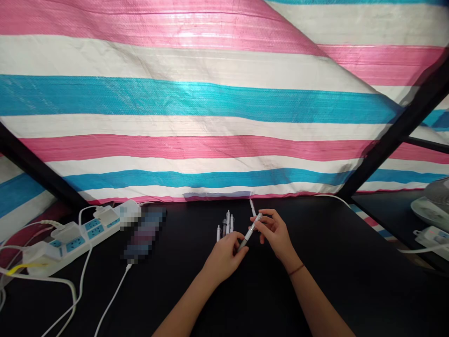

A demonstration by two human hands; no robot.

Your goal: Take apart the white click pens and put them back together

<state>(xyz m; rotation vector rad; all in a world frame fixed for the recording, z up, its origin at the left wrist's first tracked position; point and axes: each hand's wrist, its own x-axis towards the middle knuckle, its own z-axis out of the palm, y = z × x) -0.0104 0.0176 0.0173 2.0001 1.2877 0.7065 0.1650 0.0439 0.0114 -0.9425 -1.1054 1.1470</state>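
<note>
Between my two hands a white pen [249, 232] is held at a slant over the black table. My left hand [226, 256] pinches its lower, greyish end between thumb and fingers. At the upper end, the fingers of my right hand [275, 231] close around the pen near its tip or clip; which one I cannot make out. Several white pens [228, 222] lie side by side just beyond my left hand, their lower parts hidden by it. Another white pen [252, 206] lies apart, behind my right hand's fingers.
On the left, a white power strip [115, 224] carries plugged-in chargers and trailing white cables. A blurred phone [145, 234] lies beside it on the black table [168, 299], with a cable [115, 292] at its near end. Striped sheeting [210, 103] hangs behind. A fan [437, 201] stands far right.
</note>
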